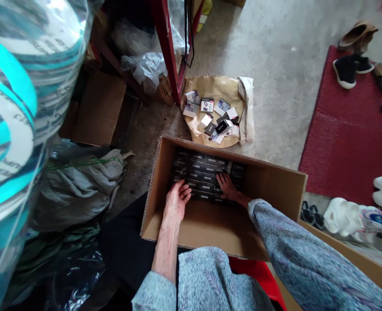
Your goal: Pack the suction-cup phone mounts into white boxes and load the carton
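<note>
In front of me stands an open cardboard carton point(210, 235). Rows of small black boxes point(205, 177) are packed along its far side, their printed faces upward. My left hand point(178, 198) is at the left end of the rows, fingers loosely curved and apart, with nothing seen in it. Further right, my right hand point(226, 186) lies with spread fingers on the black boxes, palm down; whether its fingertips touch or only hover is hard to tell. The near part of the carton shows bare brown cardboard.
Beyond the carton, a brown paper sack point(247, 108) lies on the floor with several small boxes point(206, 104) on it. A red metal rack leg point(169, 47) stands behind. Large wrapped rolls point(48, 56) crowd the left; a red mat point(349, 142) with shoes lies right.
</note>
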Demonstrator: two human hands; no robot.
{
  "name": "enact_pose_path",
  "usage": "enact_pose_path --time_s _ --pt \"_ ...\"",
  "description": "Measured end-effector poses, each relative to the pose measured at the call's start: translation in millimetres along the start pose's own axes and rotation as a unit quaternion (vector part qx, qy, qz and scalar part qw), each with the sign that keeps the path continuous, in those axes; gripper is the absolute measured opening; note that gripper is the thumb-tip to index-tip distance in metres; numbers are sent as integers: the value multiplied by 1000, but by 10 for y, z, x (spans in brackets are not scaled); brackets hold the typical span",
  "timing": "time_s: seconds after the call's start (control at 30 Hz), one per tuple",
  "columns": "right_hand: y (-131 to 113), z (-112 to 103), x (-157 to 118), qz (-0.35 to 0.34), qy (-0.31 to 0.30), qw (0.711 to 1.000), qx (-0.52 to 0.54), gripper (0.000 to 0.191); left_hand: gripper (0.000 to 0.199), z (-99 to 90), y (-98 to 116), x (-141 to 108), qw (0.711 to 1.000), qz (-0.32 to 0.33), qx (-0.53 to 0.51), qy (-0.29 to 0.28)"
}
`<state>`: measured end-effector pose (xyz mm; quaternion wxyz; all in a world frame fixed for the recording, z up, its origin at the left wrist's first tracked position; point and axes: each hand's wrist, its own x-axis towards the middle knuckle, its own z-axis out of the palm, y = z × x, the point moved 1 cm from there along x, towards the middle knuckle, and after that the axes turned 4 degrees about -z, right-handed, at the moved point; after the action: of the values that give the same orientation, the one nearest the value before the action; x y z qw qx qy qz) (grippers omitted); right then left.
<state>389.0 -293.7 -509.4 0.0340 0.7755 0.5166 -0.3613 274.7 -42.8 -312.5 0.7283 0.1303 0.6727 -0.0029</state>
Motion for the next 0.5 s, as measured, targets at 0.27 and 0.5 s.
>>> enact_pose_path --time_s 0.27,0.5 --pt "179 -49 50 10 -28 999 17 115 15 -29 -5 -16 1000 1 -2 -2" --pt "156 -106 108 28 -9 999 25 122 15 -10 1 -4 1000 5 -2 -5"
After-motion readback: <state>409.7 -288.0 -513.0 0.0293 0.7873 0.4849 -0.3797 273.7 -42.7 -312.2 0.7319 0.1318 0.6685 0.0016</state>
